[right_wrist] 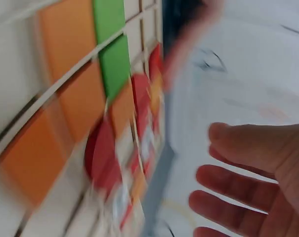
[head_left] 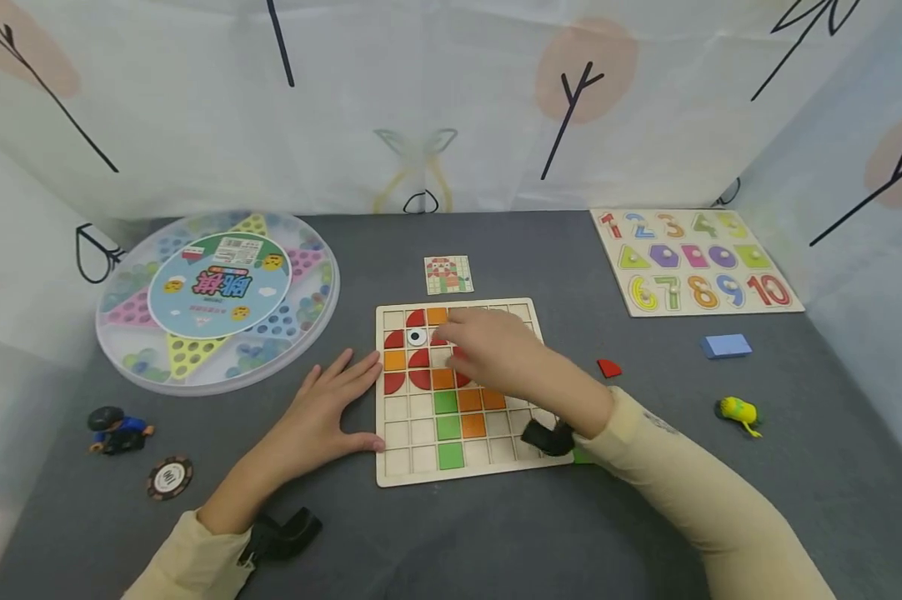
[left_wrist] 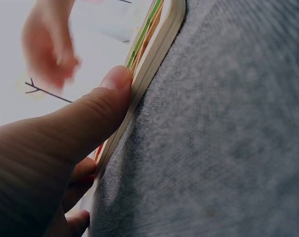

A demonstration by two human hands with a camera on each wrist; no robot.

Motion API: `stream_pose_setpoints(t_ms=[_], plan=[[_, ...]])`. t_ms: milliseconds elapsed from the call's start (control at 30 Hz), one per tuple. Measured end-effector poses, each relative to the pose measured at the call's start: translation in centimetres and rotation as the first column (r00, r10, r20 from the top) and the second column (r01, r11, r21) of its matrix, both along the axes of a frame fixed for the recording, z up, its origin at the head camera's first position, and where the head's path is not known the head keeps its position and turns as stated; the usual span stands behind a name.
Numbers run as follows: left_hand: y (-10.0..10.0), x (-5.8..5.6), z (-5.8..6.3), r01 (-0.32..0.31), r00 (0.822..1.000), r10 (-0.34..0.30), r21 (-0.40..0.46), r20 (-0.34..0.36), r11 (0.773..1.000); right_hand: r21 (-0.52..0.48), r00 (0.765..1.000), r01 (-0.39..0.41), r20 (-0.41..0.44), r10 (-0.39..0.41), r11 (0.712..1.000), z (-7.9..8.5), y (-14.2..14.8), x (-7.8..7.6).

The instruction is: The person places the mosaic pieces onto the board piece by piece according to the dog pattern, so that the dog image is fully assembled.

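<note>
A wooden grid board lies on the table, partly filled with red rounded pieces, orange squares, green squares and a round eye piece. My left hand is spread at the board's left side, fingertips and thumb touching its edge. In the left wrist view that thumb lies against the rim. Over the board's upper middle hovers my right hand, hiding some cells. The right wrist view shows its fingers relaxed and apart, holding nothing.
A small pattern card lies behind the board. To its right are a red quarter piece, a blue block, a yellow toy and a number board. Leftward are a round game box, a figure and a chip.
</note>
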State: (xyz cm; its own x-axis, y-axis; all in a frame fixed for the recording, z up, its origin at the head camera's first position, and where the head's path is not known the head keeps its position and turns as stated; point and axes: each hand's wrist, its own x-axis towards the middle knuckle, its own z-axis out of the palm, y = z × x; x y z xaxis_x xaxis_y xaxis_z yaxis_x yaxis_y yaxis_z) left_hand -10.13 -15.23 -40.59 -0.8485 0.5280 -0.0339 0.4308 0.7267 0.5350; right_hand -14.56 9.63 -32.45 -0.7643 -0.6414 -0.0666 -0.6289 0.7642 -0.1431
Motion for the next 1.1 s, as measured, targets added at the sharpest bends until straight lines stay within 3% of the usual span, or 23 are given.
stream_pose_setpoints(t_ms=[167, 333, 500, 867, 1100], plan=[[0.1, -0.1, -0.1, 0.006, 1.0, -0.006, 0.02, -0.003, 1.0, 0.127, 0.999, -0.031, 0.042, 0.026, 0.991, -1.6, -5.0, -2.0], [0.2, -0.1, -0.1, 0.012, 1.0, -0.012, 0.025, -0.007, 1.0, 0.24, 0.999, -0.014, 0.051, 0.002, 0.971, -2.3, -6.3, -2.5], [0.1, 0.0, 0.0, 0.01, 1.0, -0.01, 0.027, -0.008, 1.0, 0.254, 0.999, 0.005, 0.045, -0.017, 0.967, -2.4, -6.8, -2.3], [-0.3, 0.0, -0.1, 0.008, 1.0, -0.007, 0.032, -0.02, 0.999, 0.251, 0.987, 0.067, 0.123, -0.1, 0.966, -2.7, -7.8, -2.9], [-0.2, 0.0, -0.1, 0.01, 1.0, -0.009, 0.026, -0.022, 1.0, 0.27, 0.989, 0.057, 0.114, -0.091, 0.961, -2.5, -7.8, -3.2]])
